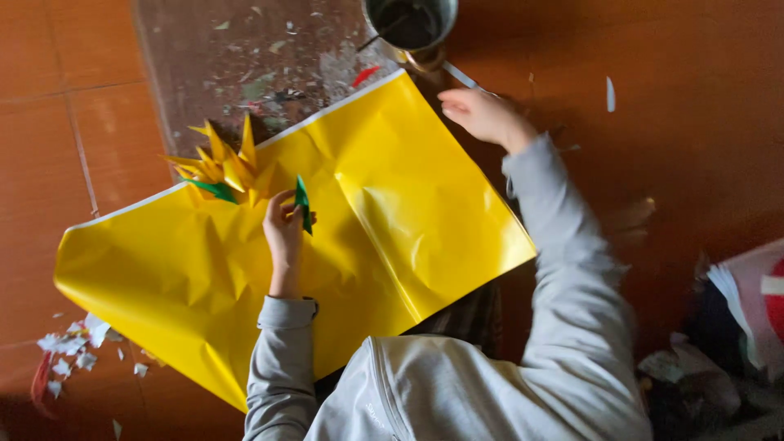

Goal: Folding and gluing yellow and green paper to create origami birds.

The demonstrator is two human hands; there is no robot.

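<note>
A large yellow paper sheet (408, 204) lies creased on the floor. My left hand (284, 229) is over its middle, pinching a small folded green paper piece (304, 204). Just left of it sits a spiky yellow folded-paper flower (224, 163) with a green leaf (214, 189). My right hand (483, 114) rests at the sheet's far right edge with its fingers bent. I cannot tell whether it grips anything. Both arms wear grey sleeves.
A metal cup (410, 24) stands beyond the sheet's far corner, on a dusty mat (245, 57) strewn with paper scraps. White paper bits (73, 343) lie on the orange tile floor at the left. A stack of papers (747, 302) lies at the right.
</note>
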